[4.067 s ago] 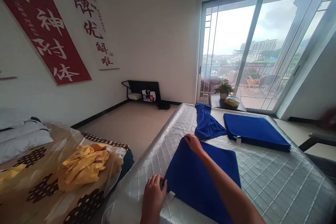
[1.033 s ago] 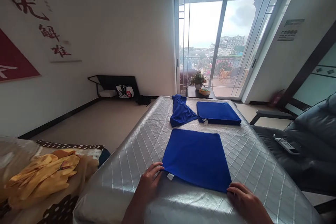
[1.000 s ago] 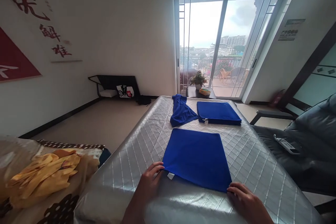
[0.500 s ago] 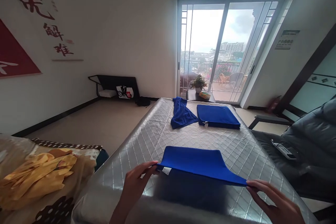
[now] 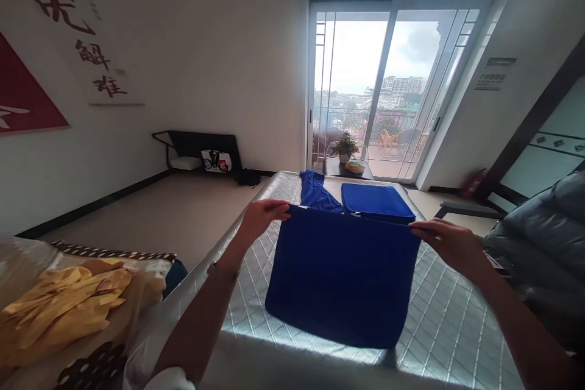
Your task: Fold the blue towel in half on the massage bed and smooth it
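A blue cloth (image 5: pixel 342 274) hangs spread between my hands, its lower edge hanging close over the silver quilted cover (image 5: pixel 457 311); whether it touches is unclear. My left hand (image 5: pixel 265 219) pinches its upper left corner, where a bit of white label shows. The upper right corner is pinched by my right hand (image 5: pixel 445 244). Behind the held cloth lies a flat stack of folded blue cloths (image 5: pixel 377 198). Left of the stack, a crumpled blue cloth (image 5: pixel 317 192) rests on the cover, its near end hidden by the held cloth.
Yellow clothing (image 5: pixel 68 298) lies heaped at the lower left. A dark padded armchair (image 5: pixel 539 256) stands along the right side. Beyond the table's far edge are a small dark chair (image 5: pixel 345 169) with a potted plant (image 5: pixel 346 146) and a sliding glass door (image 5: pixel 351 73).
Both hands have risen and moved away from me, lifting the cloth. It lay nearly level before; now it hangs upright and hides the near edge of the stack.
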